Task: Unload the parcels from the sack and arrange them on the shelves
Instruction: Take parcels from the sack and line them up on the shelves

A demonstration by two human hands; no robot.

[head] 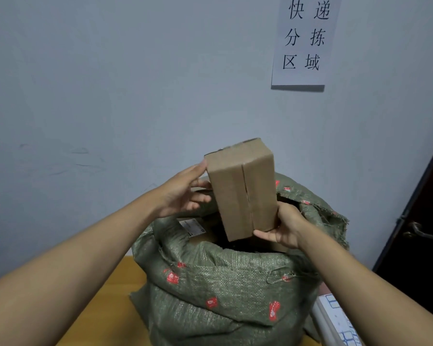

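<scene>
I hold a brown rectangular cardboard parcel (243, 188) upright above the open mouth of a green woven plastic sack with red printed marks (225, 290). My left hand (183, 193) is against the upper left side of the parcel; the thumb lies along its left edge and the fingers go behind it, so I cannot see how far they reach. My right hand (283, 228) grips the lower right corner, with the thumb under the bottom edge and the other fingers hidden behind the box. The two hands are apart, one on each side of the parcel. The seam of the parcel runs down the middle of the face toward me; its far faces are not visible.

The sack stands on a wooden light-brown desk (105, 308), near the far edge by the wall, and its bottom is cut off by the lower border of the view. Inside the mouth I see part of another cardboard parcel with a white label (193, 227); the print is too small to read, and the rest of the inside is dark.

At the lower right, just beside the sack, lies a white and blue package (335, 318), partly covered by my right arm and cut off. On the wall hangs a white paper sign with black characters (305, 41), its top cut off. At the right border is a dark door with a metal handle (420, 232), seen only partly.
</scene>
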